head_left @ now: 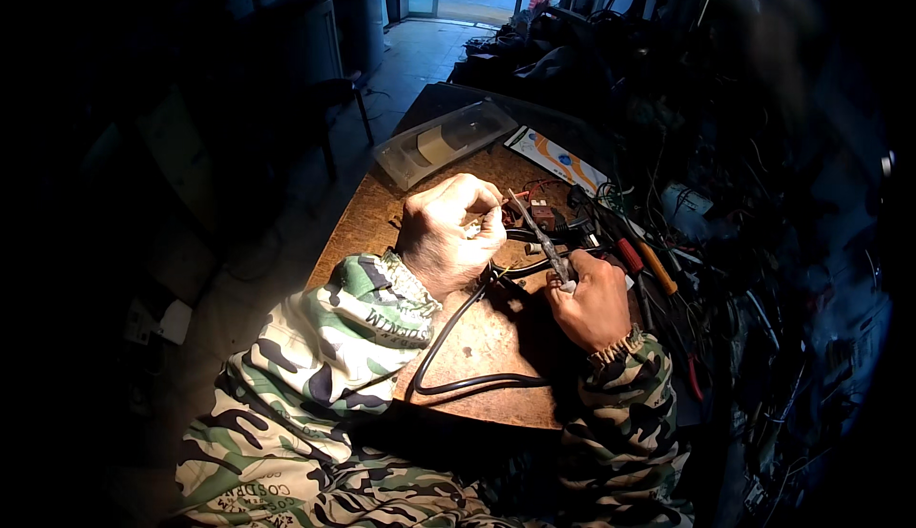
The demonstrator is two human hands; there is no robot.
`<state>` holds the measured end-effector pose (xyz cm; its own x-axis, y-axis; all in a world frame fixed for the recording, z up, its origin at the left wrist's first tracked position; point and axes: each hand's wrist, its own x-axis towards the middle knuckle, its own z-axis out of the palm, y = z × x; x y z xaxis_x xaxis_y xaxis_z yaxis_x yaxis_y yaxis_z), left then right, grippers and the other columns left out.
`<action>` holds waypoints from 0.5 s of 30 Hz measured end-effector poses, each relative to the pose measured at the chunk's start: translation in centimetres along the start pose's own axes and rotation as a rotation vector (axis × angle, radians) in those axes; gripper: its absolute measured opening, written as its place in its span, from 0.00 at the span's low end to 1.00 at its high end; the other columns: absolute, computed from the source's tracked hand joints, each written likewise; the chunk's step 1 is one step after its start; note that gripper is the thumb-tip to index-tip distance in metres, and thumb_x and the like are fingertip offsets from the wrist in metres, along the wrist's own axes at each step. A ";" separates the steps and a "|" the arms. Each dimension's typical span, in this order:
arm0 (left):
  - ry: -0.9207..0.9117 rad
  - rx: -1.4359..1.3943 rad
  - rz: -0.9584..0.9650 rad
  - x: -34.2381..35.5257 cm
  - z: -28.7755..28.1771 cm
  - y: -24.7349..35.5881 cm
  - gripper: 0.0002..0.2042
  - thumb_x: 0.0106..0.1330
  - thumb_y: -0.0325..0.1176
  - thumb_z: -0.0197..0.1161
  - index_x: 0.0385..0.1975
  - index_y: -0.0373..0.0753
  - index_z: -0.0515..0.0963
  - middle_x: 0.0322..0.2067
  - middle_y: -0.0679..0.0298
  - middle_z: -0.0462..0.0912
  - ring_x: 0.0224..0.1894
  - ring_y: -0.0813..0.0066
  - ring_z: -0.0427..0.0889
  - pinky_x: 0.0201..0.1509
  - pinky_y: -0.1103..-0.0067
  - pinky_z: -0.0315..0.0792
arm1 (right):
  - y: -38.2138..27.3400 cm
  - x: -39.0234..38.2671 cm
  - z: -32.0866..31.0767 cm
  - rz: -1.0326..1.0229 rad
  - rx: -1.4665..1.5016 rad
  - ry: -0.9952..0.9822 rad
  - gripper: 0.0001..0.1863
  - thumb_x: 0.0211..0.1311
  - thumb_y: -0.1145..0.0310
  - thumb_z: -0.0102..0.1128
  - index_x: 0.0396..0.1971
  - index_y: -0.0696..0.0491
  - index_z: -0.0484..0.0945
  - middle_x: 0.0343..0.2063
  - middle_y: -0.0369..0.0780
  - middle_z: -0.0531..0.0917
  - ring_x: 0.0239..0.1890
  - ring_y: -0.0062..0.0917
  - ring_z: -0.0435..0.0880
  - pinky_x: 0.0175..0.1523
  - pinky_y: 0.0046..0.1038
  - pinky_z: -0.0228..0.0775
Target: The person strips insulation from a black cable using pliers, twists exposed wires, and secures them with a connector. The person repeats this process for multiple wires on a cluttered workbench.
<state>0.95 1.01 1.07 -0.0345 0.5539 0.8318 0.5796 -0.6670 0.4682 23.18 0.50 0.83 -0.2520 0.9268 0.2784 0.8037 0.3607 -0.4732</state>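
My left hand (453,227) is closed in a pinch above the brown wooden tabletop (468,347). A thin red wire (520,195) shows at its fingertips; whatever else lies inside the fingers is hidden. My right hand (593,301) grips a slim, pointed grey tool (540,232), its tip slanting up toward the left fingertips. Its exact kind is hard to make out. Just behind the tip sits a small reddish-brown block-shaped part (542,213) among thin wires. A thick black cable (444,352) loops across the tabletop between my forearms.
Along the table's right side lie tools with a red handle (630,255) and an orange handle (658,269), among tangled wires. Toward the far edge are a clear plastic case (447,142) and a white-and-orange printed card (558,160). A dark stool (339,99) stands left of the table.
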 end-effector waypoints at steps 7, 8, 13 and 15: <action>-0.180 -0.763 -0.593 0.1 0.5 -0.1 0.01 0.68 0.18 0.60 0.34 0.29 0.77 0.37 0.54 0.85 0.39 0.67 0.89 0.46 0.75 0.84 | 0.8 -0.2 0.6 -0.099 0.045 0.161 0.15 0.48 0.66 0.69 0.28 0.63 0.78 0.28 0.54 0.84 0.31 0.48 0.85 0.37 0.43 0.75; -0.187 -0.749 -0.599 0.0 0.1 -0.2 0.00 0.68 0.18 0.60 0.34 0.29 0.76 0.38 0.53 0.85 0.39 0.66 0.89 0.47 0.75 0.84 | 0.6 0.0 0.8 -0.116 0.049 0.159 0.15 0.49 0.66 0.69 0.29 0.63 0.78 0.27 0.54 0.84 0.30 0.48 0.85 0.37 0.42 0.75; -0.275 -0.957 -0.810 -0.2 -0.9 -1.3 0.04 0.67 0.26 0.64 0.36 0.32 0.78 0.37 0.53 0.86 0.40 0.63 0.89 0.44 0.71 0.84 | 0.1 0.3 0.8 0.025 0.223 0.076 0.15 0.52 0.66 0.68 0.29 0.63 0.78 0.24 0.53 0.83 0.29 0.47 0.85 0.36 0.41 0.75; -0.361 -1.069 -0.880 0.6 0.3 -0.6 0.05 0.67 0.27 0.64 0.37 0.33 0.78 0.37 0.54 0.86 0.39 0.64 0.89 0.43 0.71 0.84 | 0.7 -0.5 -1.0 0.102 0.149 0.152 0.16 0.52 0.65 0.69 0.30 0.63 0.78 0.25 0.54 0.83 0.29 0.48 0.85 0.37 0.42 0.75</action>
<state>0.84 1.94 1.18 0.2448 0.9628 0.1142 -0.4075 -0.0047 0.9132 24.43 0.19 1.21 -0.0801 0.9370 0.3401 0.7297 0.2875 -0.6203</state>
